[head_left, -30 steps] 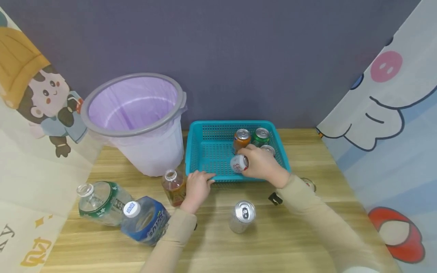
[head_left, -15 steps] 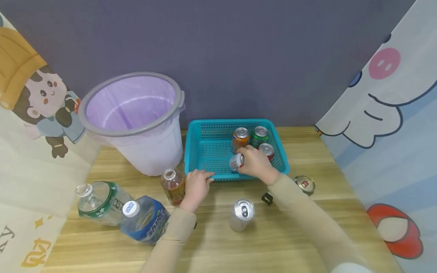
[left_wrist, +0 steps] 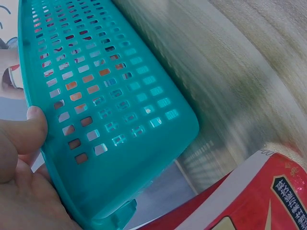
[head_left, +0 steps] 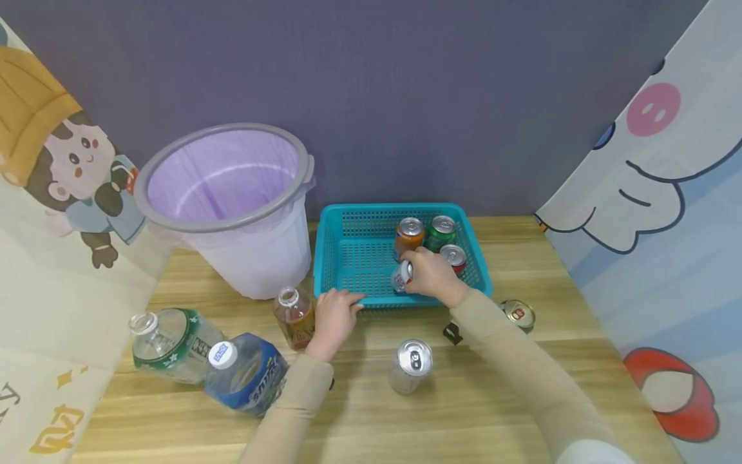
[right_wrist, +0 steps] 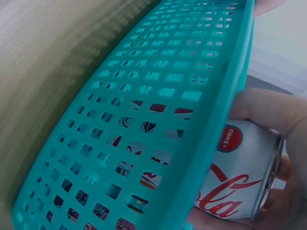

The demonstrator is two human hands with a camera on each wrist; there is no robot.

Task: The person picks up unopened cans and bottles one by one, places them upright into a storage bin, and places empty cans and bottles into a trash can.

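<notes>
My right hand (head_left: 431, 274) grips a silver-white Coke can (right_wrist: 240, 175) by its top end, the can tilted inside the front of the turquoise basket (head_left: 359, 254). In the right wrist view, the basket's perforated wall covers the can's lower part. My left hand (head_left: 336, 317) holds the basket's front rim near its left corner, thumb (left_wrist: 29, 132) on the rim and other fingers on its far side. Behind the right hand stand an orange can (head_left: 408, 240), a green can (head_left: 442, 233) and a red can (head_left: 453, 258), all in the basket.
A lilac-lined bin (head_left: 263, 258) stands left of the basket. An amber drink bottle (head_left: 295, 322) is beside my left hand; a green-labelled bottle (head_left: 176, 345) and a blue-labelled bottle (head_left: 246, 374) lie farther left. Front centre holds a pale can (head_left: 410, 367); a gold-topped can (head_left: 518, 314) is right.
My right hand and forearm have shifted slightly left with the Coke can, showing more of the red can and the gold-topped can. The left hand stays on the rim.
</notes>
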